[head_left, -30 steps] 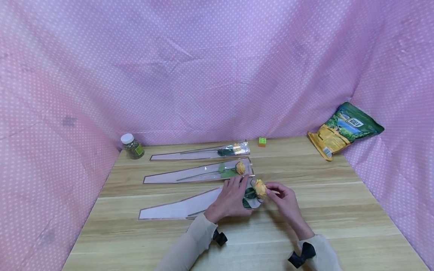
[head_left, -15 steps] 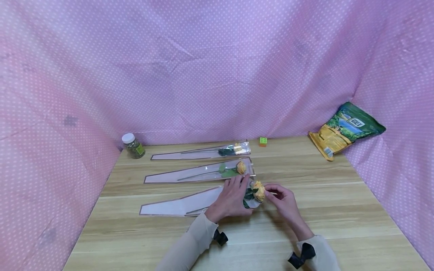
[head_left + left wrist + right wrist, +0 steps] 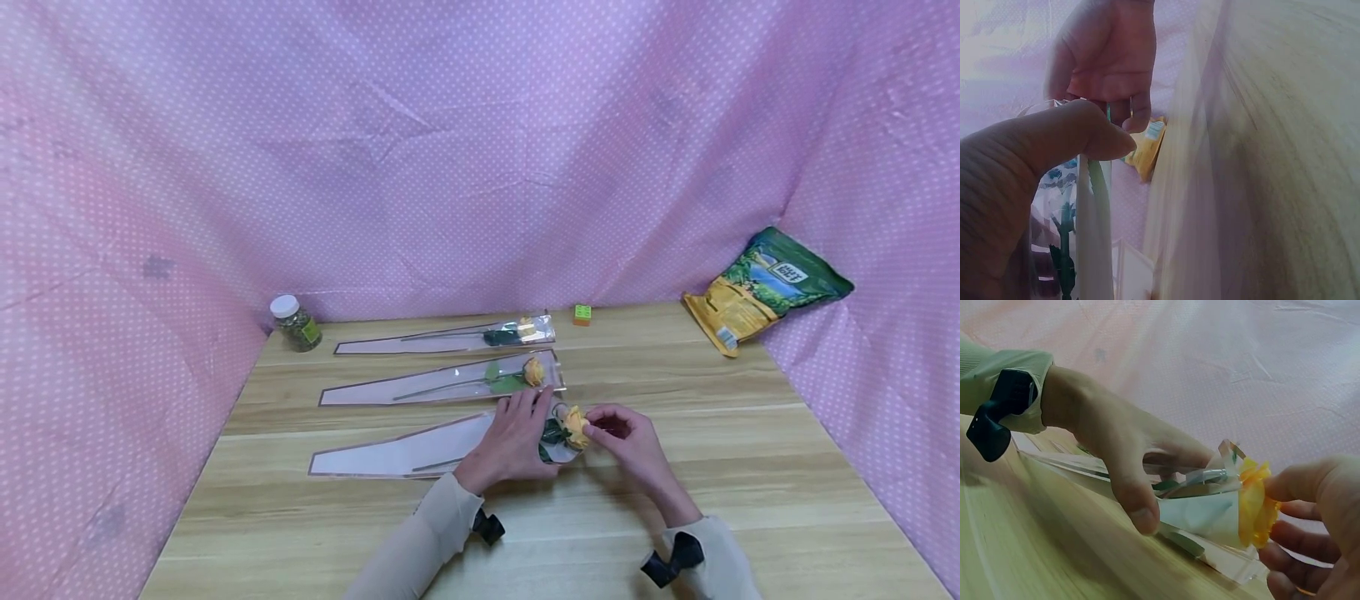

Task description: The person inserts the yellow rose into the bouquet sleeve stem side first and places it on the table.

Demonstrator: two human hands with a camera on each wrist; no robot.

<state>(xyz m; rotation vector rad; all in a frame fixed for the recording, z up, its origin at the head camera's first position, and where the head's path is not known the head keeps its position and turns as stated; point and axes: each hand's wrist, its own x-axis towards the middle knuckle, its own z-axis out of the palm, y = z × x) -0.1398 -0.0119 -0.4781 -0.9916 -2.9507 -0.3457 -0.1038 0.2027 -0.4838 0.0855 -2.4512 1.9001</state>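
A flower sleeve (image 3: 405, 454) with a white back and clear front lies across the table, nearest of three. My left hand (image 3: 510, 437) grips it near its wide end, thumb on the near side and fingers on the far side. A yellow rose (image 3: 576, 427) lies partly inside, its bloom at the sleeve's mouth. In the right wrist view, the bloom (image 3: 1254, 506) sits right at the rim, and my right hand (image 3: 1329, 519) holds it between thumb and fingers. Dark green leaves (image 3: 552, 433) show inside the sleeve. My left hand covers the middle of the stem.
Two more sleeved roses lie farther back, one in the middle (image 3: 442, 387) and one at the rear (image 3: 442, 337). A white-capped jar (image 3: 296, 323) stands back left. A small green and orange block (image 3: 582, 315) and a green-yellow bag (image 3: 768, 287) are at the back right.
The bloom has shifted slightly toward the table's front with my right fingers on it. The sleeve's narrow end has moved slightly away from me. My left hand keeps its place.
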